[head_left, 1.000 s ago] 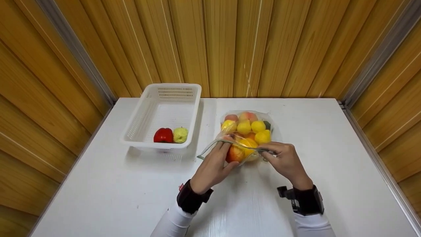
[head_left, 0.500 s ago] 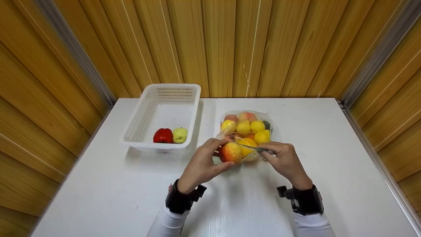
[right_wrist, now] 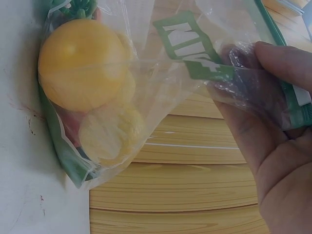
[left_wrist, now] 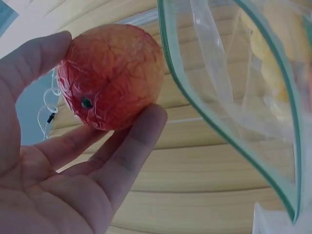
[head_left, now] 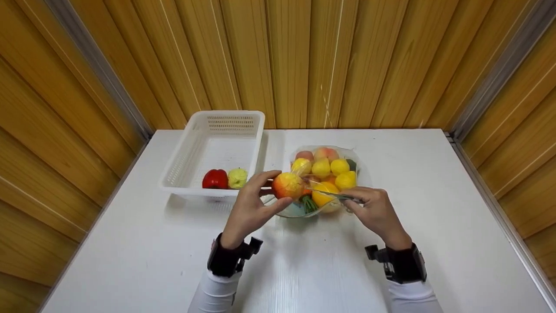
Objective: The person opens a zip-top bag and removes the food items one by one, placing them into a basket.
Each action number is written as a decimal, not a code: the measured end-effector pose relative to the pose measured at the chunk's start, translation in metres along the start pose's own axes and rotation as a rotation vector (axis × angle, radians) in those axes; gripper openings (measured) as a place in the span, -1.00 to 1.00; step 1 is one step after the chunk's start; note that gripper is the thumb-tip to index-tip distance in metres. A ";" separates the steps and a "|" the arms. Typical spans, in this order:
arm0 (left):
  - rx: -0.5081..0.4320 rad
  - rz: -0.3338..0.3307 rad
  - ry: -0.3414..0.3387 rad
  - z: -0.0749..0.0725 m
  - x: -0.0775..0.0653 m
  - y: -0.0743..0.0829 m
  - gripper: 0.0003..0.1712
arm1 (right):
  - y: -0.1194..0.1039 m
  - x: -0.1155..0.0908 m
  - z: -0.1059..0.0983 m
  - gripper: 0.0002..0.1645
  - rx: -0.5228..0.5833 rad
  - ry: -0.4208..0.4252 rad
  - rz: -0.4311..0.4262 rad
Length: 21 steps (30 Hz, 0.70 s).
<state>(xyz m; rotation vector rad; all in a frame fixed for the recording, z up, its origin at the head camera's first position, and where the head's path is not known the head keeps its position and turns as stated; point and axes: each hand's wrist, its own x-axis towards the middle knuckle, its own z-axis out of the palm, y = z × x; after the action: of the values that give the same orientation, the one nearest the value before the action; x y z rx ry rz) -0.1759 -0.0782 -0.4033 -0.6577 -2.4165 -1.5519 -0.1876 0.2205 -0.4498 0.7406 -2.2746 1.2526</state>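
My left hand [head_left: 252, 208] grips a red-and-yellow apple [head_left: 288, 186] between thumb and fingertips. In the left wrist view the apple [left_wrist: 111, 77] has wrinkled skin and a small green spot, and it is outside the bag's green-edged mouth. A clear zip bag [head_left: 299, 215] lies on the table, mouth toward me. My right hand [head_left: 377, 213] pinches the mouth's right edge; in the right wrist view its thumb and fingers hold the clear plastic [right_wrist: 195, 29]. Inside the bag are an orange [head_left: 325, 194], a green-stemmed thing [head_left: 309, 203], several yellow fruits [head_left: 346, 180] and peaches [head_left: 326, 154].
On the left of the white table [head_left: 434, 226] stands a white plastic basket [head_left: 256, 143]. A red bell pepper [head_left: 215, 179] and a pale green wrinkled fruit [head_left: 237, 178] lie at its near end. Wood-patterned panels [head_left: 286, 65] rise behind the table.
My left hand has taken the apple out of the bag and moved left and slightly away from me with it. The bag mouth has opened wider. My right hand keeps its place.
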 end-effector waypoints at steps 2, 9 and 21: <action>0.021 -0.027 0.042 -0.006 0.002 -0.003 -0.32 | 0.000 0.000 0.000 -0.72 0.000 -0.003 0.004; 0.065 -0.069 0.192 -0.035 0.012 -0.021 -0.34 | 0.001 0.001 0.000 -0.73 -0.014 -0.002 0.004; 0.186 -0.298 0.410 -0.085 0.029 -0.077 -0.36 | 0.000 0.001 -0.001 -0.75 0.017 -0.018 0.014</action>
<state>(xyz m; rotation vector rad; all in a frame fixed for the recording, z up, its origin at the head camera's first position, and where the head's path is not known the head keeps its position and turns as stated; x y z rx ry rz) -0.2432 -0.1740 -0.4176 0.0585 -2.3664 -1.3670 -0.1883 0.2211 -0.4494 0.7466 -2.2899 1.2773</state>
